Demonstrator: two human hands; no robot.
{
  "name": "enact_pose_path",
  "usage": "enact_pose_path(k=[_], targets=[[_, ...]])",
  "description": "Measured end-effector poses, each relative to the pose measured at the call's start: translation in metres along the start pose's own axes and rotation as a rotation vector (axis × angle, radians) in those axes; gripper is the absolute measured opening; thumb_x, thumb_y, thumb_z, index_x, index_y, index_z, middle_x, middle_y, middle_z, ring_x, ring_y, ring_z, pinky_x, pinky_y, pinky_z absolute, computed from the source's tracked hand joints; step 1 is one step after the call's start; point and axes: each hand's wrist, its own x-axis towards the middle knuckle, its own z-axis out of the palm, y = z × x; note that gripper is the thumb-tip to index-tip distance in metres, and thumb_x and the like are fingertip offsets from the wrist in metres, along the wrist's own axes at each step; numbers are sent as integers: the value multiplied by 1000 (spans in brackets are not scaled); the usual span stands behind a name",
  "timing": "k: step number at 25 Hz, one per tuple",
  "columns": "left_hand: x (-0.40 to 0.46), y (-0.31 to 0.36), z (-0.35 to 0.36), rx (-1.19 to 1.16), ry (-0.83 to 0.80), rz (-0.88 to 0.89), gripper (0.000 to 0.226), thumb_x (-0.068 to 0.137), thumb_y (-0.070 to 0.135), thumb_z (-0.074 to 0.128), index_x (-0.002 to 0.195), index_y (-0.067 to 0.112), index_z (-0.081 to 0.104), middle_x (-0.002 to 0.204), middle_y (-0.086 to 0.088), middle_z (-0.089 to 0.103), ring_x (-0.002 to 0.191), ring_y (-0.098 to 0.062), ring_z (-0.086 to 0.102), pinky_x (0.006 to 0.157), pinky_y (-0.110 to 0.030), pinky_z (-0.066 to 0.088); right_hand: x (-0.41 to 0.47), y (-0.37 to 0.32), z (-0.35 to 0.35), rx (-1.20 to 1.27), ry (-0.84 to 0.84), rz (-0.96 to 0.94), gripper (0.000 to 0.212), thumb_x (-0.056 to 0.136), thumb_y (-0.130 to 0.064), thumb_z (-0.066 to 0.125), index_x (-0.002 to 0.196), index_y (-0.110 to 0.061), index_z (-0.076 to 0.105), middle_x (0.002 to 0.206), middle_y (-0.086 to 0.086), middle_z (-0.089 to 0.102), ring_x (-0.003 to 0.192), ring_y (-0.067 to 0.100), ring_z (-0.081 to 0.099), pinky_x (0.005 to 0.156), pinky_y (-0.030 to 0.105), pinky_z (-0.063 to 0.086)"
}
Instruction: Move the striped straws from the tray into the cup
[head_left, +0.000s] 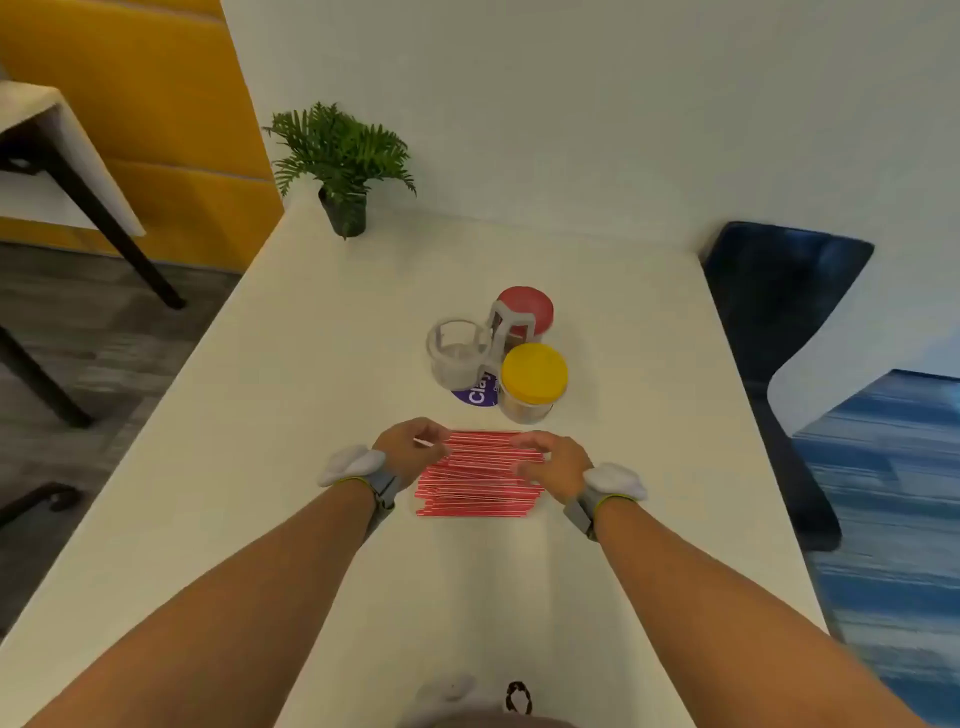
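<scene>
A flat pile of red-and-white striped straws (480, 475) lies crosswise on the white table (597, 322), straight in front of me. I cannot make out a tray under them. My left hand (410, 449) curls around the pile's left end, its fingers pinched on the upper straws, and one straw tip pokes out past them. My right hand (553, 460) rests on the pile's right end with its fingers spread. A clear cup (460, 353), with nothing in it, stands just behind the pile, slightly to the left.
Two jars stand beside the cup, one with a red lid (524, 312) and one with a yellow lid (534, 376), with a purple label (478, 395) between them. A small potted plant (343, 171) is at the far left corner. A blue chair (779, 322) stands to the right.
</scene>
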Motion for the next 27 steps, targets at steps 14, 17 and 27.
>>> enact_pose_path(k=[14, 17, 27], targets=[[24, -17, 15, 32, 35, -87, 22, 81, 13, 64, 103, 9, 62, 97, -1, 59, 83, -20, 56, 76, -27, 40, 30, 22, 14, -325, 61, -128, 37, 75, -23, 67, 111, -29, 61, 117, 1, 64, 112, 25, 44, 98, 37, 40], [26, -20, 17, 54, 38, -92, 24, 80, 14, 65, 104, 10, 61, 99, -1, 59, 84, -21, 57, 76, -28, 42, 34, 25, 15, -370, 48, -152, 36, 78, -25, 64, 113, -32, 59, 118, 0, 63, 112, 24, 45, 98, 38, 37], [25, -18, 12, 28, 59, -99, 30, 79, 16, 67, 108, 13, 60, 102, -2, 61, 85, -24, 62, 79, -31, 49, 39, 27, 22, -285, 74, -154, 25, 87, -24, 56, 110, -30, 63, 112, 3, 65, 106, 24, 50, 97, 37, 36]])
